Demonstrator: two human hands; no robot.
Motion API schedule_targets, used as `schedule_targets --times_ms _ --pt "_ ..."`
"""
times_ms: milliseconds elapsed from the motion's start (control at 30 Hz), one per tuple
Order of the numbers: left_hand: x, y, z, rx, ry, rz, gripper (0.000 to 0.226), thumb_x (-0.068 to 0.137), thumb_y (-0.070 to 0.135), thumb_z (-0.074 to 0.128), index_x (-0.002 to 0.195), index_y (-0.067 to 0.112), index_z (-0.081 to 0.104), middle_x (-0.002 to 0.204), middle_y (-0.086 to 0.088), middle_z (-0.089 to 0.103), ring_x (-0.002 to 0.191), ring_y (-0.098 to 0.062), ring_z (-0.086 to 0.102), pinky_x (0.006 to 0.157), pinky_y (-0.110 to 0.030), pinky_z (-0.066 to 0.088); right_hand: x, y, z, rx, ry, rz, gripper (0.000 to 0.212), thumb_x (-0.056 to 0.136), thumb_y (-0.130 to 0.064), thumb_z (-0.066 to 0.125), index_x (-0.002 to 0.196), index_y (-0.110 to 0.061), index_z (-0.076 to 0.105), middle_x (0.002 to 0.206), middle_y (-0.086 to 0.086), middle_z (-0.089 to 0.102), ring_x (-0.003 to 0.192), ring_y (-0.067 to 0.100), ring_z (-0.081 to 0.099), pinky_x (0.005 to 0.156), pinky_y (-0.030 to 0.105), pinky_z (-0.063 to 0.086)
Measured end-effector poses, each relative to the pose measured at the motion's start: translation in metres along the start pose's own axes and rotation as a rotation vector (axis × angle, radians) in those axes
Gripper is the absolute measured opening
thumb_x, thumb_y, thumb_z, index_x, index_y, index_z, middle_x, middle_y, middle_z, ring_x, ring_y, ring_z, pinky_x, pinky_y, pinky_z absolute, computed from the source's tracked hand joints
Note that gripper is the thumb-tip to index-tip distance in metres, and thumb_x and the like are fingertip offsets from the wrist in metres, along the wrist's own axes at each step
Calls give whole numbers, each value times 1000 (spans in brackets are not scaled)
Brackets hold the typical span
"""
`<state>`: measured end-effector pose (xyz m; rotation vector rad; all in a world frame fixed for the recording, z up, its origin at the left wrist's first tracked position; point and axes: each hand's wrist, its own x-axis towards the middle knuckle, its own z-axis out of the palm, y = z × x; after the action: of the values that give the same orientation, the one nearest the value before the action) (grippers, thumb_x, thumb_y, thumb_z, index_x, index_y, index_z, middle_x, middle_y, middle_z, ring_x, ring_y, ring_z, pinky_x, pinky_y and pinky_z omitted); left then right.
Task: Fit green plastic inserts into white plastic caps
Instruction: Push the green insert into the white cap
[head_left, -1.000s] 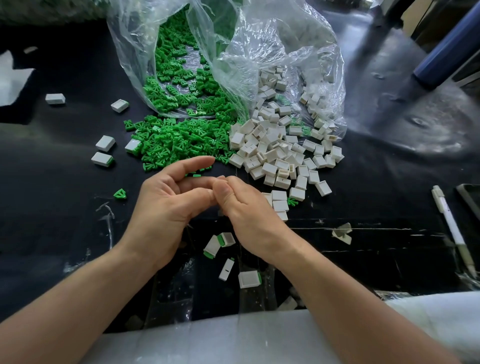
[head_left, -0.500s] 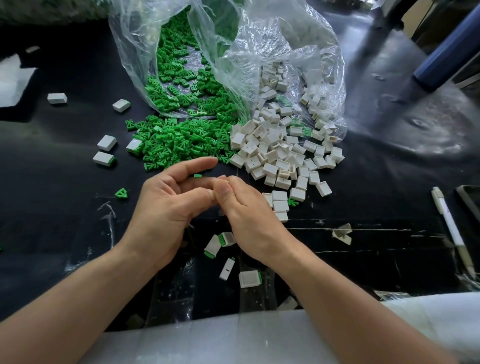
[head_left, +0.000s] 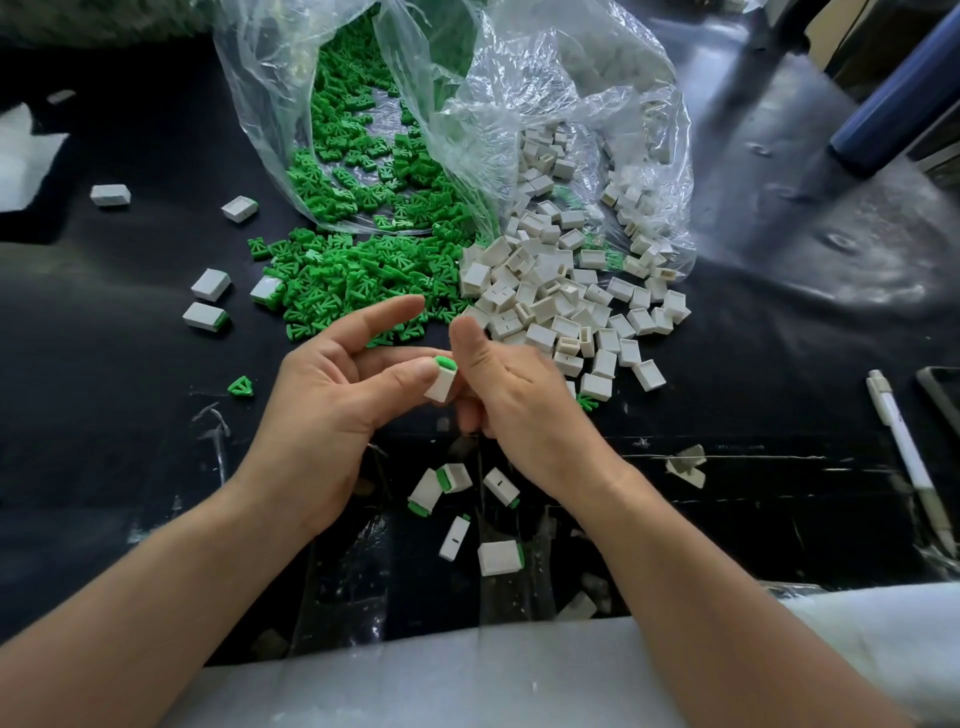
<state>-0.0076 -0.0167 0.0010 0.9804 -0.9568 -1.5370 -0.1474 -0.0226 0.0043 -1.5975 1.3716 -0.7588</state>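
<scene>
Left hand (head_left: 322, 415) pinches white cap (head_left: 440, 387), green insert (head_left: 445, 362) at its top; right hand (head_left: 519, 405) curled just beside, hold unclear.

We are counting: left hand (head_left: 317, 400), right hand (head_left: 519, 405), one fitted cap (head_left: 441, 385) between them; two clear bags (head_left: 270, 104); green inserts (head_left: 353, 283) and white caps (head_left: 550, 306) beyond counting; five finished caps (head_left: 500, 557) by the near edge of the bench (head_left: 130, 415), five loose caps (head_left: 210, 285) toward its left edge; one stray insert (head_left: 240, 386); one pen (head_left: 906, 457).
</scene>
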Motion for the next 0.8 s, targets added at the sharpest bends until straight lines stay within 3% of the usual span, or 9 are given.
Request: schedule_targets --times_ms 133,267,333,467,600,800 --pt "0 -1 -2 54 26 -19 47 58 16 69 105 19 62 77 -6 74 67 -14 70 51 -18 52 4 5 -17 -69 229 -10 52 89 -52 40 74 -8 62 58 -5 56 53 3 46 53 24 37" --pt "-4 -2 0 193 -39 -1 47 49 23 74 95 20 67 73 -4 73 60 -10 67 48 -17 50 9 12 -31 -175 426 -25 12 90 -27 58 87 -18 65 75 -9 58 71 6 53 70 24 46" --pt "-7 -3 3 234 -114 12 44 47 25 75 90 21 70 73 -4 73 62 -9 67 52 -16 51 11 14 -35 -248 477 -19 9 88 -23 61 92 -18 67 86 -5 59 78 8 55 79 26 47" --pt "-7 -6 2 375 -109 92 30 57 16 77 80 35 74 77 5 72 68 -7 66 65 -18 54 13 19 -40 -403 485 38 14 86 -24 62 98 -18 68 98 -1 57 95 16 55 89 32 45" --pt "-3 -9 -4 457 -51 117 42 70 -8 71 83 32 71 64 8 63 58 -8 57 55 -15 47 14 22 -40 -570 441 86 21 87 -26 61 106 -22 65 109 3 53 110 19 46 95 27 36" --pt "-3 -7 -1 396 -24 89 31 78 1 66 93 28 66 70 -1 69 62 -15 69 49 -16 48 16 25 -39 -699 400 102 22 85 -27 64 105 -19 63 116 5 52 115 21 40 94 26 28"
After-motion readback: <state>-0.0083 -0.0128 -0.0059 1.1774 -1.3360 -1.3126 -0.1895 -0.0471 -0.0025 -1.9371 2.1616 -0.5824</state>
